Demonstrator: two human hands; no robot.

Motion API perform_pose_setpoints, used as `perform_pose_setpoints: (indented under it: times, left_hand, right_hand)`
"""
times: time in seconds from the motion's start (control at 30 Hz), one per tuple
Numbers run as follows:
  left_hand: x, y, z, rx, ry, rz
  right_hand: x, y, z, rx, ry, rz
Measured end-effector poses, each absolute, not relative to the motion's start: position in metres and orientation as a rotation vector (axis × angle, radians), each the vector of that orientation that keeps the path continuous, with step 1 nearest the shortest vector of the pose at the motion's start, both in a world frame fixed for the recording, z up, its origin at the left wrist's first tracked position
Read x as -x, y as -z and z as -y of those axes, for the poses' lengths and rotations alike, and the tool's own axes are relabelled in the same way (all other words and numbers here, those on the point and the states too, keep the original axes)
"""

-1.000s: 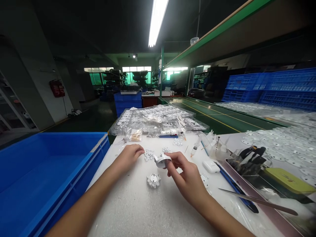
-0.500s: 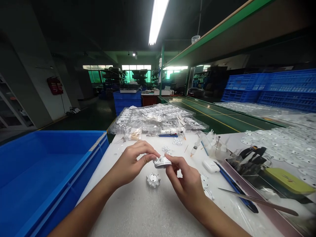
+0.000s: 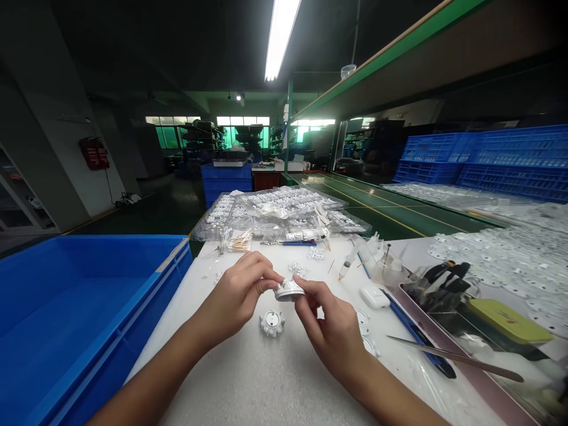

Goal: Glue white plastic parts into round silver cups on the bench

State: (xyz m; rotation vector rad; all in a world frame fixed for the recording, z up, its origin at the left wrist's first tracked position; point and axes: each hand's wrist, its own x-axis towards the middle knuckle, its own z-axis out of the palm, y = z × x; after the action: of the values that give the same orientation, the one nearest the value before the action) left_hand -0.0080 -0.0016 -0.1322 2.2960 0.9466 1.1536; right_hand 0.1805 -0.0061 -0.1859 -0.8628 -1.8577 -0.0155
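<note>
Between my two hands, above the white foam-topped table (image 3: 222,378), is a round white plastic part (image 3: 289,291) with knobs on its upper face. My right hand (image 3: 331,322) pinches its right edge between thumb and fingers. From the left, the fingertips of my left hand (image 3: 244,290) close on the part's knobbed side; whether a small piece sits in them is hidden. A similar round white part (image 3: 272,322) with knobs around its rim lies on the table just below. Partly covered by my right hand are further round white parts (image 3: 362,321).
A blue bin (image 3: 102,319) stands at left. Trays of small white parts (image 3: 275,207) lie at the back, with cotton swabs (image 3: 240,241) before them. To the right are a syringe (image 3: 345,269), white case (image 3: 374,297), metal tweezers-like tool (image 3: 452,357) and pink tool tray (image 3: 474,373).
My left fingertips have shifted slightly on the round part and curl closer to its edge. The whole view has slid a little, moving everything slightly left.
</note>
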Motion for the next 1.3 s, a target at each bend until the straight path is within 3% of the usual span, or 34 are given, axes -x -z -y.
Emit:
perform_pose_setpoints:
  times: [0.17, 0.47, 0.83, 1.13, 1.3]
  left_hand:
    - [0.006, 0.135, 0.004, -2.269, -1.194, -0.949]
    - [-0.007, 0.137, 0.007, -1.620, -1.134, -0.907]
    - [-0.014, 0.151, 0.013, -2.063, -1.385, -0.817]
    - [-0.006, 0.149, 0.008, -2.140, -1.504, -1.060]
    - [0.006, 0.143, -0.003, -1.875, -1.581, -1.152]
  right_hand:
    - [-0.181, 0.187, 0.006, 0.868, -0.033, 1.826]
    - [-0.181, 0.185, 0.008, 0.811, -0.219, 1.745]
    - [-0.177, 0.184, 0.009, 0.705, -0.698, 1.597]
    - [-0.198, 0.170, -0.010, 0.749, -0.675, 1.842]
    - [-0.203, 0.174, -0.025, 1.109, -0.467, 1.863]
